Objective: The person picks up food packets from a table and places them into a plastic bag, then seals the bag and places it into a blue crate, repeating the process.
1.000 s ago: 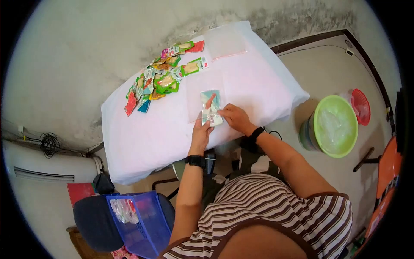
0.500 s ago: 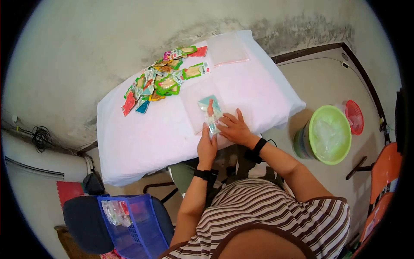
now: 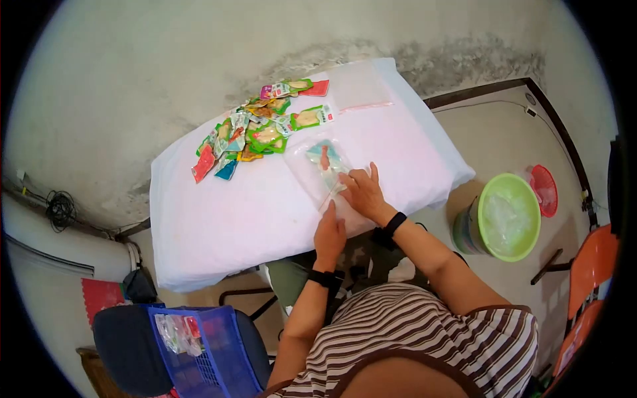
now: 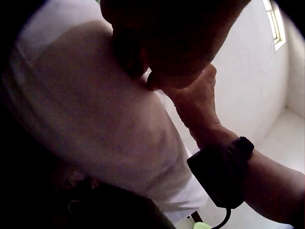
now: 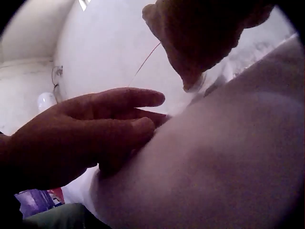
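A teal-and-white packet (image 3: 325, 159) with a reddish-brown item showing lies within the outline of a clear bag (image 3: 302, 169) on the white-covered table (image 3: 219, 225). At the bag's near edge, the left hand (image 3: 330, 237) pinches the plastic between thumb and fingers. My right hand (image 3: 363, 194) has its thumb and nearest fingers on the packet's near end, another finger raised. In the right wrist view, a thin red line (image 5: 147, 61) runs between the left hand (image 5: 86, 138) and the right hand (image 5: 200, 40). Fingertips are dark and partly hidden in the wrist views.
Colourful packets (image 3: 265, 134) are heaped at the table's far left, beside another clear bag (image 3: 359, 89). On the floor at right stand a green bucket (image 3: 509, 215) holding clear plastic and a red basket (image 3: 544, 189). A blue basket (image 3: 222, 345) sits on a chair at lower left.
The left hand has shifted from the packet to the clear bag's near edge. The packet's near end has slid further under the plastic, and the bag looks more raised. The head view has shifted too.
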A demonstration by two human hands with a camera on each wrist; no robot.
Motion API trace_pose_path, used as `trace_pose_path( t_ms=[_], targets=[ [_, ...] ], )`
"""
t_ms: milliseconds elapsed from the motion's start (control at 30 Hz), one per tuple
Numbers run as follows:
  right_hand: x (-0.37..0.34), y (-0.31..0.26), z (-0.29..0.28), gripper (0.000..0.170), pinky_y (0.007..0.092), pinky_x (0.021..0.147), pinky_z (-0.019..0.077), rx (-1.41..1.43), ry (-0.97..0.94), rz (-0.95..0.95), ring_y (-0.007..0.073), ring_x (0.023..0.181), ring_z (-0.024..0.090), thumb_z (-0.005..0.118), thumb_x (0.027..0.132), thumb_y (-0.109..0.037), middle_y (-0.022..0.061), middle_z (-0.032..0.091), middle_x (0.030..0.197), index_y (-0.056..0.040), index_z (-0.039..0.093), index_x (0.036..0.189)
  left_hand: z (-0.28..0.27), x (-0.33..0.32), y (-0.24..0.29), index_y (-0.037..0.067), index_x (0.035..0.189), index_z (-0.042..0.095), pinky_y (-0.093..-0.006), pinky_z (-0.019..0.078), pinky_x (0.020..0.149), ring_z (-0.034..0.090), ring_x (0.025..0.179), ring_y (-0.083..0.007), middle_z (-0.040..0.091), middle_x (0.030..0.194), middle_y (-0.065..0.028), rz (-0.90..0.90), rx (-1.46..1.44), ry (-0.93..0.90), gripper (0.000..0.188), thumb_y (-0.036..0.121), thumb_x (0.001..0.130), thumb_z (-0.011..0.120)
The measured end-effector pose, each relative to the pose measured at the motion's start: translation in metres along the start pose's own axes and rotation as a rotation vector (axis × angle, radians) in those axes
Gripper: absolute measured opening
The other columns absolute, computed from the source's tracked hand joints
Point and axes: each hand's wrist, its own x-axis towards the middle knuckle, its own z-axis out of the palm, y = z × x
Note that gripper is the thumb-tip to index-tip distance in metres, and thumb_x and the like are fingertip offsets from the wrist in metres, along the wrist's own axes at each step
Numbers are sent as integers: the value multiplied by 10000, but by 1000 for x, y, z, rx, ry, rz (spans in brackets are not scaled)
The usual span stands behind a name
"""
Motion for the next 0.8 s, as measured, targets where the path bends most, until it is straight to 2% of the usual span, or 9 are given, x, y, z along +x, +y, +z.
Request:
trace_pose_path(
  t_ms=[133,200,233,300,433,500,600,633,800],
  targets=[
    [7,-8,-7,425,606,942,252,-86,-8,-74,213,944,497,652,690,-182,32,509,952,-122,525,1091,5,0,-2,20,1201,483,-378,440,862,510,1068,-327,503,1212,-166,106,116,32,399,103,814,536],
    [12,-3,0,311,606,946,249,-155,-138,-100,222,918,505,617,703,-155,46,520,892,-107,562,1005,6,1,-4,30,1177,506,-378,442,861,507,1067,-325,501,1212,-155,139,155,29,376,106,810,540],
    [14,-1,2,311,606,946,249,-155,-139,-102,222,918,505,617,703,-155,46,520,892,-107,562,1005,6,0,-3,25,1171,509,-376,442,859,511,1061,-326,510,1199,-162,145,163,34,369,110,813,536],
    [19,3,6,176,585,941,265,-170,-318,-60,230,879,515,584,713,-132,58,530,832,-93,577,885,6,0,-5,19,1166,513,-373,443,856,514,1054,-327,518,1186,-170,149,170,45,362,114,817,533],
    [30,5,14,121,543,928,293,-171,-232,-27,234,845,521,595,699,-124,61,536,808,-93,566,812,5,-1,-2,26,1169,509,-379,442,861,515,1049,-328,506,1204,-168,138,176,31,365,109,814,537],
    [33,6,15,123,481,867,331,-178,-236,4,234,831,523,606,692,-124,59,538,796,-100,561,804,6,0,-1,31,1165,512,-381,438,876,510,1066,-325,502,1211,-169,100,171,16,365,103,808,544],
    [38,8,17,138,438,813,337,-143,-255,23,232,812,524,627,674,-131,60,538,783,-104,552,787,7,-2,-6,27,1180,497,-386,443,866,511,1054,-328,494,1220,-165,119,202,25,383,108,809,549],
    [37,9,16,144,420,779,332,-117,-187,-12,230,795,523,640,659,-138,59,536,768,-105,545,763,7,-2,-7,25,1189,490,-387,446,860,513,1046,-329,488,1227,-164,123,184,13,393,112,811,550],
    [31,9,12,113,427,803,332,-37,-193,16,235,792,516,627,659,-114,59,528,761,-98,551,741,5,-5,-5,24,1209,474,-390,447,855,516,1026,-331,473,1244,-154,132,150,-3,413,111,812,548]
  ],
)
